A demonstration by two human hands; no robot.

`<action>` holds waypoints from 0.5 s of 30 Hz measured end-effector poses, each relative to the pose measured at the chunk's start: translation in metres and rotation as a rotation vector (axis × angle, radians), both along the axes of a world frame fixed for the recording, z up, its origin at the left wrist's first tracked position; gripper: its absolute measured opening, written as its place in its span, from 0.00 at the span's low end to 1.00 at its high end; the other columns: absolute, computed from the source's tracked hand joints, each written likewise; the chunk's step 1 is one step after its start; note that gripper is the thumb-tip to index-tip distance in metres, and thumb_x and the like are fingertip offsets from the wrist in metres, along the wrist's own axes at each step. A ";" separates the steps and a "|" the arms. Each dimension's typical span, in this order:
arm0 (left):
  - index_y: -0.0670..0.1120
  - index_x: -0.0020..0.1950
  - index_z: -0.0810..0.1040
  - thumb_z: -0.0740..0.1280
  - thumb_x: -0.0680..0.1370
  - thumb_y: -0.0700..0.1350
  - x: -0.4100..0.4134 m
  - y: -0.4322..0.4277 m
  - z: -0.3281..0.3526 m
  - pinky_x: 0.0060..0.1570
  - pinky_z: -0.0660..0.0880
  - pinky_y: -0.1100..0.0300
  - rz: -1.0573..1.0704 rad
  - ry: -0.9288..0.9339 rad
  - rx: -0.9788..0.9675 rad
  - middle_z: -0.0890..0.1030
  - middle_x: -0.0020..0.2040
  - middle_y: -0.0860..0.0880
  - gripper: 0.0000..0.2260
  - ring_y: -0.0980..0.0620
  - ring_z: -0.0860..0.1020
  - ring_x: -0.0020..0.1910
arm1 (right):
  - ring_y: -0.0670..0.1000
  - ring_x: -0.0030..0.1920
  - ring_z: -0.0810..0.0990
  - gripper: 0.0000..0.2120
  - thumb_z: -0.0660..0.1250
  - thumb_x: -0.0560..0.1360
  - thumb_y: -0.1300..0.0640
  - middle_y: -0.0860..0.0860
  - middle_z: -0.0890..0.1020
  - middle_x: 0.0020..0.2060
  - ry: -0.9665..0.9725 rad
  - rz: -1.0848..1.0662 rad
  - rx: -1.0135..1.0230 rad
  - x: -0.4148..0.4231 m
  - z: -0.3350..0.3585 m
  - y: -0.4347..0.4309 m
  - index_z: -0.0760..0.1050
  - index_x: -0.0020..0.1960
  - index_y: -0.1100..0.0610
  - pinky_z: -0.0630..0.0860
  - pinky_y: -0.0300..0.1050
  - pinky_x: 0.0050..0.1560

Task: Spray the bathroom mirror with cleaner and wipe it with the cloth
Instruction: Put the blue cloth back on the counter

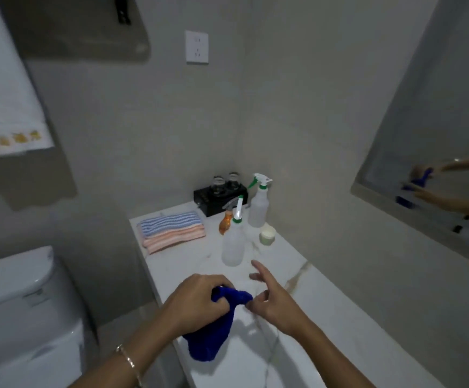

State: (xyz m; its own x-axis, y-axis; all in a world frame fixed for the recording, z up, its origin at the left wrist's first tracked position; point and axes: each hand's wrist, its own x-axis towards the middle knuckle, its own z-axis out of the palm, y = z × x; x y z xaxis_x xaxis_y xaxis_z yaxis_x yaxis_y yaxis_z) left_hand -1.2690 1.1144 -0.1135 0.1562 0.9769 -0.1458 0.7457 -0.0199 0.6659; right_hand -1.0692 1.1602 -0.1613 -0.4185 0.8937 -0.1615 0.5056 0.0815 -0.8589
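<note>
A blue cloth [213, 331] hangs bunched above the front of the white marble counter [339, 317]. My left hand [197, 301] is closed around its top. My right hand [269, 298] pinches the cloth's upper corner between thumb and a finger, with the other fingers spread. A clear spray bottle with a white and green trigger [234, 242] stands just beyond my hands. A second white spray bottle [258, 205] stands further back. The mirror [434, 152] is on the right wall and reflects my arms and the cloth.
Folded striped towels [171, 231] lie at the counter's back left. A small orange spray bottle [225, 222], a pale round jar [267, 234] and a black box with two glasses [219, 196] stand at the back. A toilet [18, 303] is at the left, a white towel [6, 107] hangs above.
</note>
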 end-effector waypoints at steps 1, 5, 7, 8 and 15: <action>0.60 0.53 0.77 0.62 0.72 0.46 -0.003 -0.002 -0.007 0.42 0.79 0.60 0.005 -0.012 -0.027 0.81 0.44 0.57 0.13 0.59 0.79 0.41 | 0.44 0.38 0.77 0.25 0.69 0.74 0.57 0.45 0.74 0.59 -0.056 0.063 -0.010 -0.004 -0.008 0.004 0.66 0.67 0.43 0.76 0.37 0.46; 0.64 0.56 0.72 0.62 0.74 0.46 -0.024 -0.016 -0.045 0.40 0.78 0.64 0.075 -0.065 -0.163 0.82 0.42 0.55 0.15 0.57 0.79 0.40 | 0.44 0.46 0.79 0.06 0.63 0.76 0.51 0.43 0.81 0.47 -0.298 0.217 -0.057 -0.023 -0.045 0.011 0.77 0.48 0.41 0.77 0.46 0.54; 0.64 0.55 0.71 0.62 0.75 0.44 -0.040 -0.017 -0.067 0.42 0.79 0.61 0.141 -0.151 -0.233 0.82 0.41 0.52 0.15 0.56 0.80 0.40 | 0.44 0.49 0.77 0.07 0.61 0.77 0.50 0.44 0.81 0.47 -0.341 0.217 -0.034 -0.034 -0.056 0.020 0.77 0.47 0.40 0.76 0.47 0.55; 0.64 0.55 0.71 0.62 0.75 0.43 -0.048 -0.016 -0.077 0.42 0.79 0.60 0.179 -0.190 -0.259 0.82 0.42 0.50 0.16 0.55 0.81 0.40 | 0.44 0.50 0.76 0.08 0.60 0.77 0.50 0.45 0.81 0.48 -0.362 0.231 -0.021 -0.040 -0.056 0.025 0.78 0.49 0.42 0.75 0.45 0.55; 0.49 0.69 0.66 0.63 0.76 0.40 -0.097 0.032 -0.123 0.36 0.70 0.72 0.234 -0.323 -0.312 0.78 0.50 0.49 0.21 0.60 0.76 0.39 | 0.47 0.50 0.74 0.12 0.56 0.80 0.56 0.49 0.78 0.54 -0.579 0.407 0.032 -0.088 -0.046 0.084 0.76 0.58 0.54 0.71 0.41 0.51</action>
State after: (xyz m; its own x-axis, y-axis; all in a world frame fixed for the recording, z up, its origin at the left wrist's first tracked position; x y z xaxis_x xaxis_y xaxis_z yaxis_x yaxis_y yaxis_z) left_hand -1.3657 1.1462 -0.2367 0.0238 0.9087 -0.4167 0.4614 0.3598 0.8109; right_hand -1.1574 1.2442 -0.2073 -0.5750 0.6929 -0.4350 0.8044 0.3816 -0.4554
